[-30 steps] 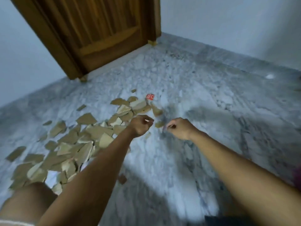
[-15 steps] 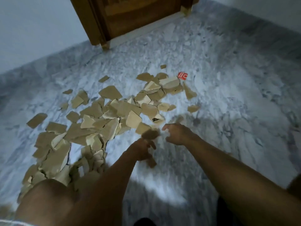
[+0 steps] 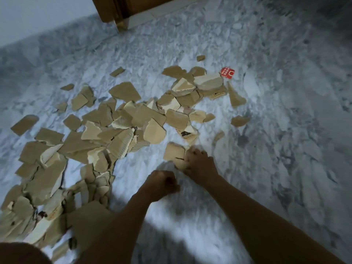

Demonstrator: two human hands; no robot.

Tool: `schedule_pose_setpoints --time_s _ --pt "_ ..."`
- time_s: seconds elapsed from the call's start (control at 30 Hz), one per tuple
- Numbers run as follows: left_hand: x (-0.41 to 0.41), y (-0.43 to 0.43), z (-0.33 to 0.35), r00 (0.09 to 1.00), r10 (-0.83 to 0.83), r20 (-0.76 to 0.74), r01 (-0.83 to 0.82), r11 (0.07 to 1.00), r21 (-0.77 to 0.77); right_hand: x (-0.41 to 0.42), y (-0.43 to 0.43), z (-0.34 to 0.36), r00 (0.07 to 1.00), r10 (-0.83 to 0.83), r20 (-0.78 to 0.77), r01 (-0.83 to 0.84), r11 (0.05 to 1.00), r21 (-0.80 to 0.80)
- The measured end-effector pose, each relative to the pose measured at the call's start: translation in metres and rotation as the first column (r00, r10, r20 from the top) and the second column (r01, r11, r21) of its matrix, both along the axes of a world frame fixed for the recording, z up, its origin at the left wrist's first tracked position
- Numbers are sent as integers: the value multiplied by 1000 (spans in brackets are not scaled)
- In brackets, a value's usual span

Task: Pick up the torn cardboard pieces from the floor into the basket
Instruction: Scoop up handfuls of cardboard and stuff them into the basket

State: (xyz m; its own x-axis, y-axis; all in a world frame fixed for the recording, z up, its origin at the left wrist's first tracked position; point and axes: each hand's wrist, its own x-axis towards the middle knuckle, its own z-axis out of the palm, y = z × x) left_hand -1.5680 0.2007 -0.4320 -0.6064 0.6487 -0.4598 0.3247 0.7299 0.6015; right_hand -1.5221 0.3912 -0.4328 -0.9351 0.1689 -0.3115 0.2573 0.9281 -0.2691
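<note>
Cardboard pieces (image 3: pixel 122 128) sprawl across the floor from nine to one o'clock. I see the right hand (image 3: pixel 198 162) gripping one piece (image 3: pixel 174 154), the left hand (image 3: pixel 162 182) clenched, seemingly empty. Basket unseen: a blind carry could spill it.

My right hand (image 3: pixel 198 161) grips a flat, torn tan cardboard scrap (image 3: pixel 174 153); my left hand (image 3: pixel 162 182) is fisted just beside it.
</note>
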Motion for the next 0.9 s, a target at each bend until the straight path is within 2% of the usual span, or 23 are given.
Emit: schedule_pose_setpoints --time_s 0.07,0.1,0.13,0.2,0.3,0.4,0.43,0.53,0.63,0.73,0.77,0.83,0.9 --pt "-13 7 10 980 175 95 -185 976 112 4 22 7 984 -3 179 51 963 -263" --pt "-21 14 14 965 231 126 -250 954 166 5 36 12 966 51 255 45 932 -359" --pt "-32 21 18 958 254 131 -277 940 200 3 53 17 950 122 286 -4 924 -381" --pt "-51 40 24 967 236 92 -250 947 204 -5 89 32 939 194 285 -86 933 -349" --pt "-66 62 14 983 180 36 -184 973 141 -31 138 51 977 103 184 -59 972 -228" --pt "-52 72 -10 979 -23 -202 2 995 -102 -53 154 42 992 35 122 -21 993 -118" --pt "-46 74 -14 967 -43 -252 13 993 -120 -55 153 34 990 56 126 -46 996 -79" --pt "-39 77 -13 977 -44 -211 28 996 -79 -46 143 9 990 77 114 -76 997 -14" --pt "-34 85 -2 997 47 -67 -48 999 -12 -28 135 -2 999 -21 48 27 992 -121" --pt "-40 91 8 994 103 -23 -104 992 -73 -16 139 7 989 -23 146 50 981 -185" --pt "-47 91 9 993 118 10 -117 992 -51 -15 149 13 982 -10 188 49 978 -204" --pt "-62 92 18 999 43 18 -41 995 -88 -21 174 25 984 -36 175 82 962 -260" --pt "-70 99 29 999 -22 37 26 993 -113 -33 203 29 992 -103 73 120 952 -281"
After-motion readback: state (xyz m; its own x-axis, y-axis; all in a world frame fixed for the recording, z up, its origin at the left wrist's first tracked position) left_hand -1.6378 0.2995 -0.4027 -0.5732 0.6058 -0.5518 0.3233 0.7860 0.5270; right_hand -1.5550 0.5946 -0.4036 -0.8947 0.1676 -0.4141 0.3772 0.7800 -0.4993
